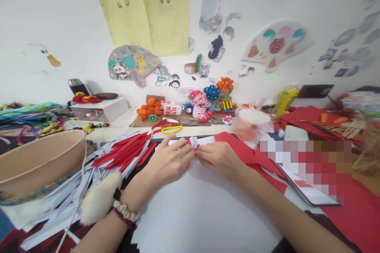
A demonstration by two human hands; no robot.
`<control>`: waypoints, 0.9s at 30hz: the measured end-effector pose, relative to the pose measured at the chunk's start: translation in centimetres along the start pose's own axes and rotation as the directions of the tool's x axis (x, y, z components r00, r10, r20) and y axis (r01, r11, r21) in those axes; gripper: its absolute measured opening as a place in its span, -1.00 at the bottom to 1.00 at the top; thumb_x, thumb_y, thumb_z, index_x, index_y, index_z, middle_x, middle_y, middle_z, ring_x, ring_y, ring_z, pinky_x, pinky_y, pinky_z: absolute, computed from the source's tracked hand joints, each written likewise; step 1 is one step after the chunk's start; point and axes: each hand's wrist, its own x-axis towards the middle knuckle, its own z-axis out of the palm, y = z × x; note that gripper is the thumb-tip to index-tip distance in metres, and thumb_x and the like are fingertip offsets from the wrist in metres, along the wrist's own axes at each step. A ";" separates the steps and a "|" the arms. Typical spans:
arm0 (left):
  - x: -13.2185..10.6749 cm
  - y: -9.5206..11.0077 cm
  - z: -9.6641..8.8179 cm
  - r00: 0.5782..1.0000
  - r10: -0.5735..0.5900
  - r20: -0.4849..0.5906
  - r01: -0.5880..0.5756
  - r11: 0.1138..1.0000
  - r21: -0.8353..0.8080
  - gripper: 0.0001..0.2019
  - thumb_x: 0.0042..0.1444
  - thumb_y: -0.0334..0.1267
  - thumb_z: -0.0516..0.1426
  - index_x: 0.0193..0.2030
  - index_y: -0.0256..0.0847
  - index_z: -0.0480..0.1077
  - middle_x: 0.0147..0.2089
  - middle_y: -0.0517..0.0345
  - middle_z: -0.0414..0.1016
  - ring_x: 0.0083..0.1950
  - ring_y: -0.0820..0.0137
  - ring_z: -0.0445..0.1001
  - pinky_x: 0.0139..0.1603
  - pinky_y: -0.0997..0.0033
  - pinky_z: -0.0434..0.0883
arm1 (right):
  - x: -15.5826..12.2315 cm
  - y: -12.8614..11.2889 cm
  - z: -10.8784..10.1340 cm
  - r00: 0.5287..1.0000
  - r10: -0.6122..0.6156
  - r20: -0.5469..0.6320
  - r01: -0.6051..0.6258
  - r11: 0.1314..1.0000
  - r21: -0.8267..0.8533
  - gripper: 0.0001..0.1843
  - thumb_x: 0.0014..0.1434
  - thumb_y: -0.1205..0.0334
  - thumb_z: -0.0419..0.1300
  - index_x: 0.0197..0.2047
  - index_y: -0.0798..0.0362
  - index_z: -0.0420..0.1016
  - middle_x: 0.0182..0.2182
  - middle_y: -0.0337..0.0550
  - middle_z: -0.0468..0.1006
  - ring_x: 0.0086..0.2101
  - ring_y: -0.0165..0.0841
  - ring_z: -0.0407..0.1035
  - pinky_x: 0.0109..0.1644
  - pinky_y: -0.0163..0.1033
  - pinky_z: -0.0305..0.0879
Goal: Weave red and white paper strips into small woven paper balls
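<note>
Both hands meet at the middle of the desk, fingers pinched around a small folded red and white paper piece (193, 142). My left hand (170, 160) grips its left side, and my right hand (221, 160) closes on its right. The fingers cover much of it. Below them lies a large white paper sheet (204, 213). Red paper strips (127, 152) and white paper strips (50, 213) are piled to the left. Red paper (237, 148) lies just beyond my right hand. Small finished red and white paper pieces (204, 118) sit at the back.
A round tan basket (38, 158) stands at left. A yellow loop (171, 129) lies ahead of my hands. Behind are craft flowers (198, 101), a lidded cup in plastic (252, 122) and a yellow bottle (285, 99). A tablet-like device (308, 197) lies at right.
</note>
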 end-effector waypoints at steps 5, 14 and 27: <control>-0.2 0.3 0.5 0.998 0.064 -0.014 -0.064 0.998 0.007 -0.74 0.25 -0.46 -0.04 -0.47 -0.24 0.28 -0.44 0.17 0.37 -0.28 0.38 0.29 -0.01 0.22 0.15 | -0.2 0.0 0.6 1.000 -0.012 0.004 0.012 0.999 -0.039 -0.61 0.36 0.33 -0.05 -0.49 0.08 0.40 -0.58 -0.23 0.43 -0.55 -0.46 0.24 -0.46 -0.23 -0.11; 0.1 0.7 -0.4 0.992 0.121 0.039 -0.120 0.992 -0.039 -0.76 0.14 -0.50 0.01 -0.53 -0.23 0.27 -0.48 0.12 0.36 -0.27 0.32 0.28 -0.06 0.17 0.14 | -0.4 -0.3 1.3 0.998 -0.055 0.029 0.058 0.992 -0.116 -0.61 0.34 0.38 -0.03 -0.52 0.07 0.37 -0.60 -0.23 0.41 -0.55 -0.43 0.21 -0.46 -0.18 -0.19; 0.3 -0.1 0.2 0.934 -0.288 0.213 0.346 0.879 -0.327 -0.84 0.25 -0.33 0.02 -0.32 -0.18 0.39 -0.35 0.18 0.51 -0.20 0.30 0.31 -0.14 0.23 0.09 | -0.4 0.5 1.1 0.985 0.157 0.072 -0.168 0.969 0.179 -0.71 0.30 0.32 0.00 -0.33 0.04 0.52 -0.43 -0.22 0.58 -0.42 -0.43 0.40 -0.39 -0.32 0.09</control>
